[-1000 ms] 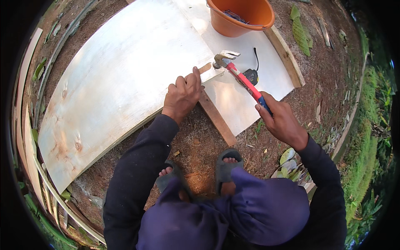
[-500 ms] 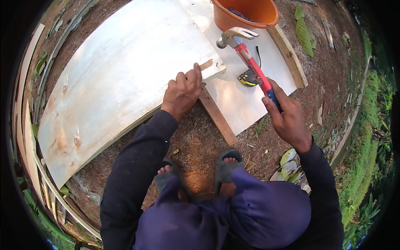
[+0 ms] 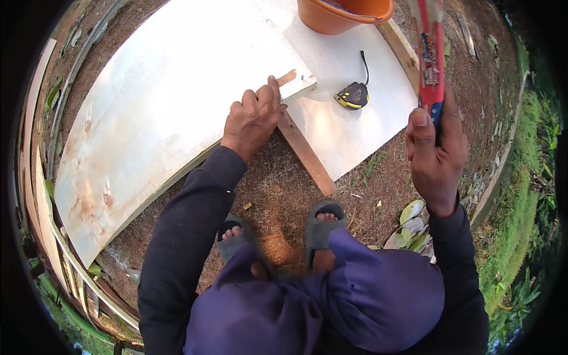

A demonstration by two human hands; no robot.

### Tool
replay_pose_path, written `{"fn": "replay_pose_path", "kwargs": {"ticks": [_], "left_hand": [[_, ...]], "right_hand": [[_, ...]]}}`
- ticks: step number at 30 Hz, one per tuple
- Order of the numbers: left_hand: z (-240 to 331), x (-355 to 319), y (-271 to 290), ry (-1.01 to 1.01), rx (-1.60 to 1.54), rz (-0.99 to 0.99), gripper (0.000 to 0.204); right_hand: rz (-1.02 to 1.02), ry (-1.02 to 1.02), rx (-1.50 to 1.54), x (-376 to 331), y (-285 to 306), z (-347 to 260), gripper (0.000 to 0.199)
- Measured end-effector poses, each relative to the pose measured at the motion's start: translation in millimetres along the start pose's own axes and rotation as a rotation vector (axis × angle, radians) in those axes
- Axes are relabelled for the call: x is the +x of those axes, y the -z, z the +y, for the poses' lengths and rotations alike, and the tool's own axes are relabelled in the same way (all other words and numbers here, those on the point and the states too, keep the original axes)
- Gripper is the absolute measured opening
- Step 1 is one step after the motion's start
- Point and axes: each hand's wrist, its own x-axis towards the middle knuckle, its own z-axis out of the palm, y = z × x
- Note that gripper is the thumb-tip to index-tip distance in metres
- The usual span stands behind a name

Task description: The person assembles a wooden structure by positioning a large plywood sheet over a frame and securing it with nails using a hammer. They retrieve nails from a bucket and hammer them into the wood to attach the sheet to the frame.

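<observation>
My left hand [image 3: 251, 121] grips the edge of a pale plywood panel [image 3: 171, 94] near its right corner, fingers curled and the index finger lying along the top. A brown wooden strip [image 3: 307, 157] runs out from beneath that corner, close to the thumb. Beside the fingertips, a small nail [image 3: 303, 78] sticks up from the corner. My right hand [image 3: 438, 148] is wrapped around the dark blue grip of a red-handled hammer [image 3: 431, 59], raised to the right of the panel. The hammer's head is out of view.
A black and yellow tape measure [image 3: 353, 96] lies on a second pale sheet [image 3: 325, 127]. Behind it stands an orange basin [image 3: 334, 21] with dark bits inside. A timber batten [image 3: 399, 47] edges the sheet. Sandalled feet [image 3: 324, 228] stand on bare soil.
My right hand has swung the hammer up and to the right, away from the panel's corner. The tape measure now shows fully. My left hand keeps its grip on the edge.
</observation>
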Motion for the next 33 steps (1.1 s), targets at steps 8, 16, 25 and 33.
{"fn": "replay_pose_path", "kwargs": {"ticks": [8, 16, 25, 33], "left_hand": [[5, 7, -1, 0.007, -0.004, 0.023, 0.054], [3, 2, 1, 0.016, -0.099, 0.008, 0.054], [1, 3, 6, 0.002, -0.077, 0.000, 0.049], [2, 6, -2, -0.018, -0.039, 0.035, 0.047]], "right_hand": [[-0.517, -0.006, -0.327, -16, -19, 51, 0.050], [-0.012, 0.172, -0.117, -21, -19, 21, 0.047], [-0.048, 0.160, -0.162, -21, -22, 9, 0.050], [-0.410, -0.054, -0.268, -17, -28, 58, 0.046]]}}
